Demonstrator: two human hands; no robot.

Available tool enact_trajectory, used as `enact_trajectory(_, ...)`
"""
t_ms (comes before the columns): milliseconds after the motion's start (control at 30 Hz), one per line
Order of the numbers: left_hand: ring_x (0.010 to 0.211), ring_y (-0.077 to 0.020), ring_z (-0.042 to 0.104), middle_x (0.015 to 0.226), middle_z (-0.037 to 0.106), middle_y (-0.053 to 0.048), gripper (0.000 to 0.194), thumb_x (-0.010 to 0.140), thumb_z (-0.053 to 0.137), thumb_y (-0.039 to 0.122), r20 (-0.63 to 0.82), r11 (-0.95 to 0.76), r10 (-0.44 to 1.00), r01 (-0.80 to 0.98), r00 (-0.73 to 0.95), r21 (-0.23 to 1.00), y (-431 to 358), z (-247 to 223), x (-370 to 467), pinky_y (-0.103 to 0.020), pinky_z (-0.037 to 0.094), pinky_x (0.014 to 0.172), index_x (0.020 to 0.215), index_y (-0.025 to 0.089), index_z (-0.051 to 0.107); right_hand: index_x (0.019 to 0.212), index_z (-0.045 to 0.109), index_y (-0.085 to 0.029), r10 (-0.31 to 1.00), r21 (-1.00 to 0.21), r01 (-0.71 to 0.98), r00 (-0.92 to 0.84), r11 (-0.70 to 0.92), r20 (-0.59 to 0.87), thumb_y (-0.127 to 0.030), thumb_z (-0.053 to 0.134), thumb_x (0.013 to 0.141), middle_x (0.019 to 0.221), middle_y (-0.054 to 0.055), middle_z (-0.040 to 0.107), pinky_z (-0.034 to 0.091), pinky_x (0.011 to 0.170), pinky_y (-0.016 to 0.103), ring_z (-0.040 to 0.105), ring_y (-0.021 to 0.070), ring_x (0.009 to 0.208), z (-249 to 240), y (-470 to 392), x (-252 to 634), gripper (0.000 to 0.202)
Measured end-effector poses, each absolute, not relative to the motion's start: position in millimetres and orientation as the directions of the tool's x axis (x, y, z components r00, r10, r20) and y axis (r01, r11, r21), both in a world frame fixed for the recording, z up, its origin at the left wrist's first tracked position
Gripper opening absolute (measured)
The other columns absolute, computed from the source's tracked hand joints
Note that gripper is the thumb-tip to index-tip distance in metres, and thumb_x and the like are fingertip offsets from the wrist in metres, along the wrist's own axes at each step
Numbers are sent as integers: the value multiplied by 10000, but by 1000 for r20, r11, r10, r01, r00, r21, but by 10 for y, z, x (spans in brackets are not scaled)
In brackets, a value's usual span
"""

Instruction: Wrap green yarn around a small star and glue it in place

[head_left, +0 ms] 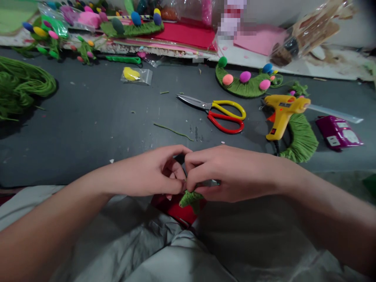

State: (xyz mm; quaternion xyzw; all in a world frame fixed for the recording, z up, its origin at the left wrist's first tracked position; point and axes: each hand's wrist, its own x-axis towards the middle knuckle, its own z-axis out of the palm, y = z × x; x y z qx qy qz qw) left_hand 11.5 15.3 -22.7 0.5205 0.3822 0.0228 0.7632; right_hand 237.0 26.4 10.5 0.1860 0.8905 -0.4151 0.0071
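Note:
My left hand (160, 170) and my right hand (227, 172) meet at the table's front edge, above my lap. A small green yarn-wrapped piece (190, 199) pokes out below the fingers, and both hands pinch at its top. The exact grip is hidden behind my right fingers. A thin silvery item (210, 183) shows under my right hand; its kind I cannot make out. Just beneath lies a flat red thing (173, 207) on my lap. Beyond the hands, a loose strand of green yarn (173, 132) lies on the grey table (88, 129).
Scissors (225, 111) with yellow and red handles lie ahead. To the right, a yellow glue gun (283, 113) rests by a green yarn-wrapped ring (302, 139) and a purple packet (339, 132). A green yarn bundle (25, 86) is at left. A decorated crescent (245, 84) lies behind.

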Motion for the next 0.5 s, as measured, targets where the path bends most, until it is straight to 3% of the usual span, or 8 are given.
enact_trajectory(500,680,-126,601,805,641,27,527,840,687,176,-547,420,465,370,696,829,161,-203,115,-209,454,562,1332,217,505,849,664,-183,394,-718,406,-898,565,-197,-126,591,863,931,7,635,387,678,261,574,139,824,100,270,2341,94)
